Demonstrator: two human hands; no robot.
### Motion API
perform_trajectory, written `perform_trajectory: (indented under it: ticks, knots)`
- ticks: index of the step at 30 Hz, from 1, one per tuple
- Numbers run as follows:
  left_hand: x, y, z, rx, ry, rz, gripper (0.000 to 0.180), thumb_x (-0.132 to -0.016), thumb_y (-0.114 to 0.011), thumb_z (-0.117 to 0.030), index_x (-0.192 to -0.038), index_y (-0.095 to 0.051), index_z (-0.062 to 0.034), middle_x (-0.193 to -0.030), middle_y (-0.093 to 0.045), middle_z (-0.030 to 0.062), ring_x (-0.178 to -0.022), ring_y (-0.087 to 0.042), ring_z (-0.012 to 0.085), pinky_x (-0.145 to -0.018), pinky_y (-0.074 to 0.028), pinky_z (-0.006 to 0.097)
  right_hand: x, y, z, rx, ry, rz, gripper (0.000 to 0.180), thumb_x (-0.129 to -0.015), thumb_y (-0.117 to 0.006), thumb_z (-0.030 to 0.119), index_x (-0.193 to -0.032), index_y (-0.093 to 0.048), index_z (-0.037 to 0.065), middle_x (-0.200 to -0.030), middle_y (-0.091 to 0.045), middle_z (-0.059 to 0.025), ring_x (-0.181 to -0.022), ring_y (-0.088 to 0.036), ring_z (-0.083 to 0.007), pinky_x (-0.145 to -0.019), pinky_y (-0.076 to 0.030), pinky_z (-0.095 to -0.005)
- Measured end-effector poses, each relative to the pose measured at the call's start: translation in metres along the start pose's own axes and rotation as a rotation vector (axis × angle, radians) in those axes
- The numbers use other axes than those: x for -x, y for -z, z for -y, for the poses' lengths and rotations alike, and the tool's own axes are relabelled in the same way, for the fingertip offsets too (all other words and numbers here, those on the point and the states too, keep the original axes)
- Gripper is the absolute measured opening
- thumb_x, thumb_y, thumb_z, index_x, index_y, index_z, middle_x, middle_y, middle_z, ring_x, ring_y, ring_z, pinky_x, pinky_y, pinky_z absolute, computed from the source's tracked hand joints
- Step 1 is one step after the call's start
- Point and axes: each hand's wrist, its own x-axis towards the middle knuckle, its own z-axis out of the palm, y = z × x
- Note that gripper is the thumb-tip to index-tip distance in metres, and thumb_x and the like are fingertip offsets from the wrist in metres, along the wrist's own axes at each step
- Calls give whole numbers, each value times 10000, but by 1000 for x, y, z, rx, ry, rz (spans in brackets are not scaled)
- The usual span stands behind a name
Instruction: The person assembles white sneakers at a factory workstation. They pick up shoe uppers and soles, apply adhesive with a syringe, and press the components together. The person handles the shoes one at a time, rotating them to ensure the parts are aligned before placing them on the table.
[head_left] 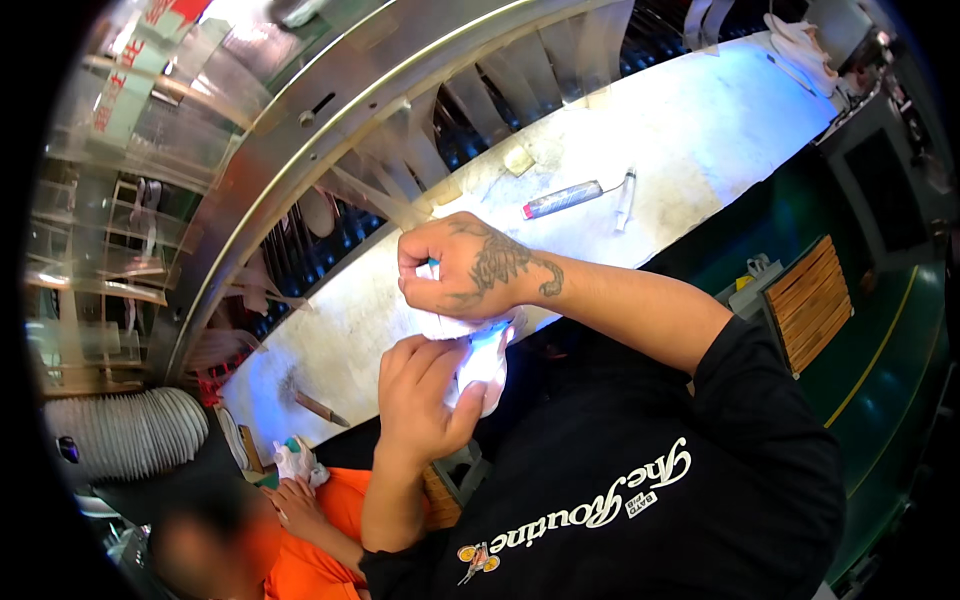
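Black printed shirt (pixel 640 500) nearest lens. Left hand (pixel 420 395) clamped on white cloth-like piece (pixel 485 365), right hand (pixel 470 265) pinching its top, over bench edge. Orange-shirted co-worker (pixel 310 540) lower left gripping one white item (pixel 297 460). On long pale workbench (pixel 690 140): one brush (pixel 315 405), one tube (pixel 563 198), one syringe-like tool (pixel 625 198). Metal conveyor frame (pixel 330 120) behind.

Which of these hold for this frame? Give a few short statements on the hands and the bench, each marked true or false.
1. Both hands grip one white piece. True: the left hand and right hand meet on the white piece.
2. The right hand is gloved. False: it is bare, with dark markings on its back.
3. A tube with a red end lies on the pale bench top. True.
4. The tube is in the left hand. False: it lies apart, beyond both hands.
5. Another person in orange is at lower left. True.
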Motion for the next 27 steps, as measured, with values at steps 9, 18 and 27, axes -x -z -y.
perform_trajectory:
  ticks: [9,18,27]
  knots:
    - [-4,-36,35,278,-138,-381,438,-854,-877,-146,-1218,-663,-27,-1615,-468,291,-1597,-376,503,-1272,-384,601,10,1,-4,21,233,-348,386,-908,-763,226,-1214,-655,17,-1218,-661,-215,-1117,-663,-397,-969,-539,-449]
    - [-31,-34,51,249,-119,-367,632,-883,-923,-390,-1333,-623,-64,-1588,-539,251,-1553,-428,538,-1237,-416,616,68,29,0,160,350,92,723,-816,-835,106,-1483,-566,26,-1701,-408,-259,-1636,-312,-489,-1288,-383,-554]
    - [-40,-25,47,276,-215,-330,598,-763,-1013,-340,-1160,-676,-46,-1588,-440,268,-1565,-391,562,-1257,-394,635,62,32,9,201,350,142,505,-792,-893,77,-1174,-573,-5,-1662,-430,-346,-1600,-363,-530,-1281,-399,-570]
